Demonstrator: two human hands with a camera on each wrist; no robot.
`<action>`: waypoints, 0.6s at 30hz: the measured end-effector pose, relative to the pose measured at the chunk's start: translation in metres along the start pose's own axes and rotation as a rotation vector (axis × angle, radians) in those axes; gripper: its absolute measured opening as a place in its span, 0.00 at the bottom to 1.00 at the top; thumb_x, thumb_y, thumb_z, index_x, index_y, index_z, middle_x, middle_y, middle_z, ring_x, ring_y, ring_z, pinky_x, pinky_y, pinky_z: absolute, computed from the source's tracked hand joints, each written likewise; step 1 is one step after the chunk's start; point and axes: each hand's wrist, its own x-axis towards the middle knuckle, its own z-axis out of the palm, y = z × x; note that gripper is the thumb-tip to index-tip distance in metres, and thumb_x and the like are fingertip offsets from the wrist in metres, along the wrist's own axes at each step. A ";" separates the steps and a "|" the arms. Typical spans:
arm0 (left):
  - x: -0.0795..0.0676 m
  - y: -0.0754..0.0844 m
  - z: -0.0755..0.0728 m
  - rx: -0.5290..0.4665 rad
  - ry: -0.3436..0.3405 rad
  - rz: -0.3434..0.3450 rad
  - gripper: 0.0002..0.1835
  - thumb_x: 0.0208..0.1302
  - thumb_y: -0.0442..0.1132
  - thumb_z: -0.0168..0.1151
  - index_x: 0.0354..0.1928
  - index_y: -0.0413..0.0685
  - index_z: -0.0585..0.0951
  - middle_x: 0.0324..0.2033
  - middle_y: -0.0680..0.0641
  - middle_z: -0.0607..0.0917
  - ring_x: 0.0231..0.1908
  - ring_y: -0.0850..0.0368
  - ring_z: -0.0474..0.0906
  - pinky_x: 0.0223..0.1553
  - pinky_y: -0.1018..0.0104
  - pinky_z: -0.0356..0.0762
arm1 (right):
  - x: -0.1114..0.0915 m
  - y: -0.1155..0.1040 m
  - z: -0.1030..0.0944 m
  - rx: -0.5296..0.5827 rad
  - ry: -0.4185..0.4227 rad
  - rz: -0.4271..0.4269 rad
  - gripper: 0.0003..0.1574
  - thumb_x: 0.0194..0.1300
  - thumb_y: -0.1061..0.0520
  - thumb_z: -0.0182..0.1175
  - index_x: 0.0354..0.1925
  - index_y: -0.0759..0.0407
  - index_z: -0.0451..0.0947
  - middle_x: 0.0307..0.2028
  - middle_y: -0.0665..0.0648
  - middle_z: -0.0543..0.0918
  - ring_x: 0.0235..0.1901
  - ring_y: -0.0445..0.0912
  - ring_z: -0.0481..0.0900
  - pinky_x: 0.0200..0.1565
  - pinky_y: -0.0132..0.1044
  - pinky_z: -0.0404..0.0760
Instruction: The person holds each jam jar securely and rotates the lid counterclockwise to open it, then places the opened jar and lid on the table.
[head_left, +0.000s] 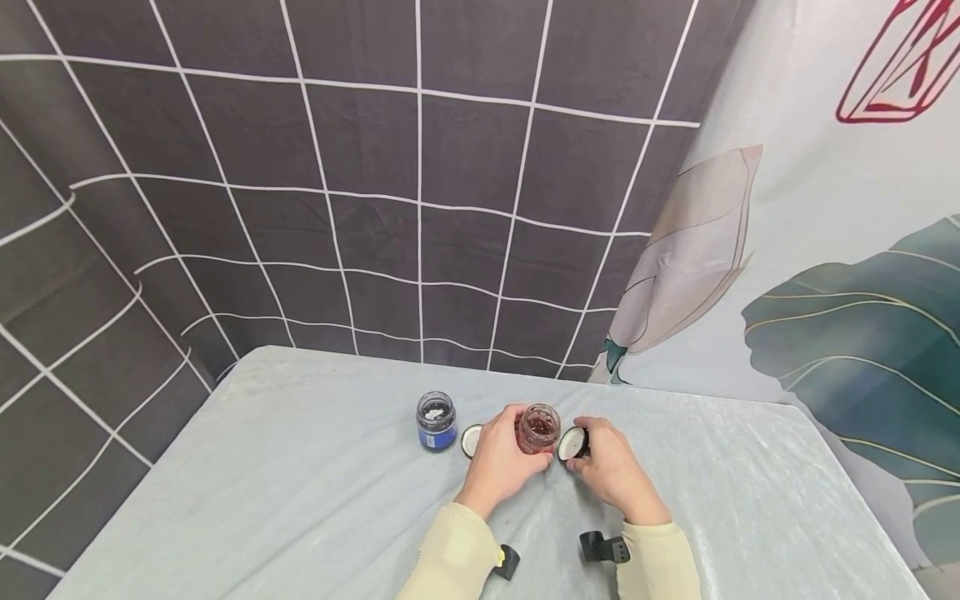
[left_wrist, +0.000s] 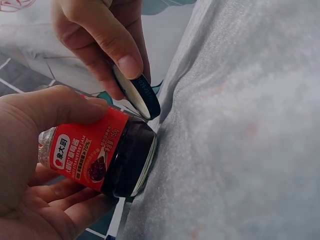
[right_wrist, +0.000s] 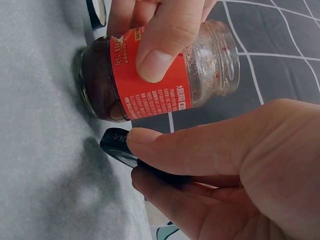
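Observation:
My left hand grips an uncapped strawberry jam jar with a red label, fingers and thumb around its sides. Its glass mouth is exposed, and the dark jam shows in the lower part. Just to the right, my right hand pinches a dark round lid by its rim between thumb and fingers. The lid is tilted, its pale inside facing the jar; it is close beside the jar in the wrist views. The jar's base is at or near the cloth.
A second open jar with a blue label and dark contents stands left of my left hand. Between them a loose lid lies pale side up, partly hidden by the hand. A grey cloth covers the table; a dark tiled-pattern backdrop hangs behind.

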 end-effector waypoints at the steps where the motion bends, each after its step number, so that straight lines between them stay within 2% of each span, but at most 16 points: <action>1: 0.000 0.000 0.000 0.000 0.000 0.001 0.35 0.44 0.42 0.80 0.58 0.45 0.78 0.49 0.47 0.85 0.50 0.52 0.82 0.54 0.56 0.78 | 0.000 0.000 0.000 0.000 0.001 -0.001 0.34 0.50 0.71 0.71 0.55 0.81 0.73 0.51 0.76 0.79 0.54 0.66 0.78 0.57 0.59 0.75; 18: 0.000 -0.002 0.001 -0.002 -0.003 0.007 0.34 0.45 0.42 0.79 0.57 0.45 0.78 0.48 0.47 0.85 0.49 0.52 0.82 0.53 0.57 0.79 | 0.000 0.003 0.004 -0.003 0.018 -0.019 0.34 0.48 0.70 0.73 0.54 0.80 0.74 0.49 0.74 0.80 0.51 0.64 0.79 0.55 0.58 0.76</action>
